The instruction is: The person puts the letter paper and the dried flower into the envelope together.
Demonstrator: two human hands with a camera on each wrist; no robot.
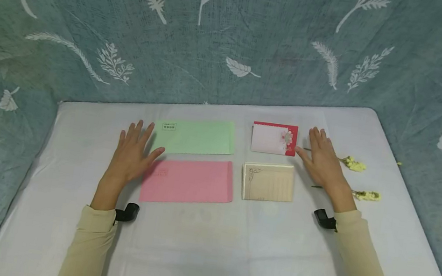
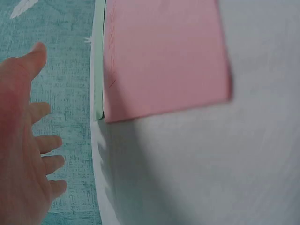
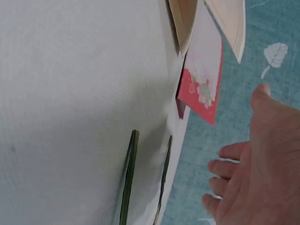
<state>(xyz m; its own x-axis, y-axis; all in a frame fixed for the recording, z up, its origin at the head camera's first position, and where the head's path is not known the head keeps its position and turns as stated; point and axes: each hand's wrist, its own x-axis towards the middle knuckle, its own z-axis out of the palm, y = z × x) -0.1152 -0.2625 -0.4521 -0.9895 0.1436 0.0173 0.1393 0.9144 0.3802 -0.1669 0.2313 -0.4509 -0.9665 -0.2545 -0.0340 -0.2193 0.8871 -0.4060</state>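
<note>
Laid out on white-cloth desk [image 1: 195,257]: green envelope [image 1: 199,139] toward back, L of middle, w/ pink envelope [image 1: 189,183] just in front of it. Just R of those, red-edged card [image 1: 269,140] w/ flower print, & tan card [image 1: 271,186] in front; flaps lifted on both per R wrist view. Farther R, two yellow flower sprigs [image 1: 369,196], one nearer than other, stems pointing L, partly hidden by R hand & wrist. L hand [image 1: 129,156] beside L ends of envelopes, back up, fingers apart, grip wide; thumb near gap btwn envelopes in head view. R hand [image 1: 324,159] just R of red-edged card, thumb tip by card's R edge; touching or not, can't tell. Grip wide there too, thumb out, fingers extended. Tan sleeves [image 1: 93,245] on both arms, small black cam [image 1: 325,218] at each wrist. Behind desk, green curtain [image 1: 197,68] w/ white leaf print.
</note>
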